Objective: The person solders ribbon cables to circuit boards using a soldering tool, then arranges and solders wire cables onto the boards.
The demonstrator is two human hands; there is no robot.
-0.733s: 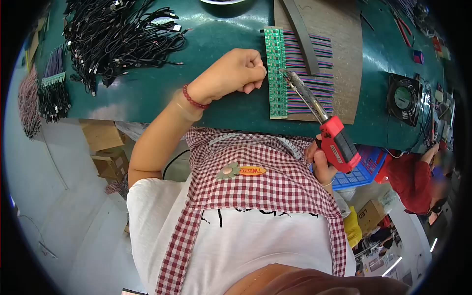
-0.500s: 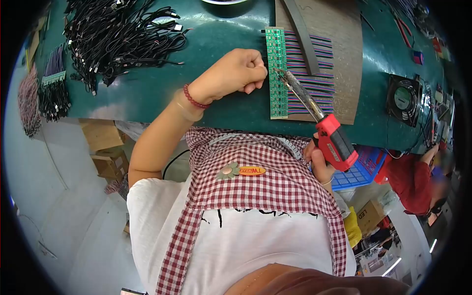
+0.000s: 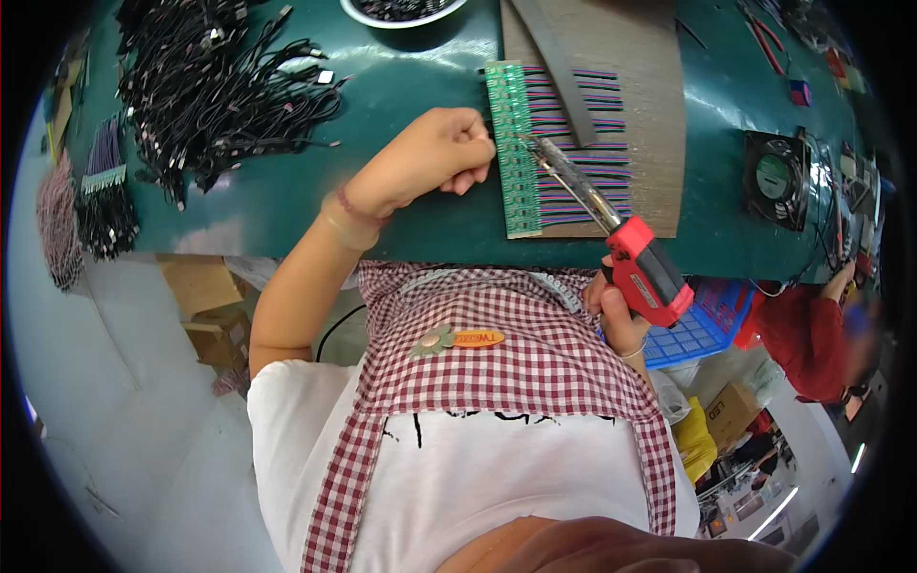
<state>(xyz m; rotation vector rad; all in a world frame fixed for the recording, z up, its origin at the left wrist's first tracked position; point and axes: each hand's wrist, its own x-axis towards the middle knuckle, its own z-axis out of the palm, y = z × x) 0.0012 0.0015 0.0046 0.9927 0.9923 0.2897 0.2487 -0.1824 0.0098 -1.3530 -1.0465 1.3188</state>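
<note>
My left hand (image 3: 435, 160) is closed, thumb pressed against curled fingers, at the left edge of a green circuit board panel (image 3: 514, 172). Whatever its fingertips may pinch is hidden. In my right hand (image 3: 621, 320) is a soldering iron (image 3: 645, 272) with a red and black handle. Its metal barrel slants up to the left, and the tip is at the panel's right edge, near mid-length. Rows of thin multicoloured wires (image 3: 597, 172) run from the panel's right side. A flat grey bar (image 3: 564, 81) lies across some of them.
The panel lies partly on a brown board (image 3: 654, 124) on the green table (image 3: 420, 86). Black cables (image 3: 220, 95) are heaped at left. A bowl (image 3: 406, 21) stands at the back, a fan (image 3: 776, 181) at right. Beyond the blue basket (image 3: 702, 329) is a person's red sleeve (image 3: 802, 344).
The view has shifted, bringing more of the bowl into sight. The soldering iron's tip has moved slightly right relative to the panel. My left hand stays closed beside the panel.
</note>
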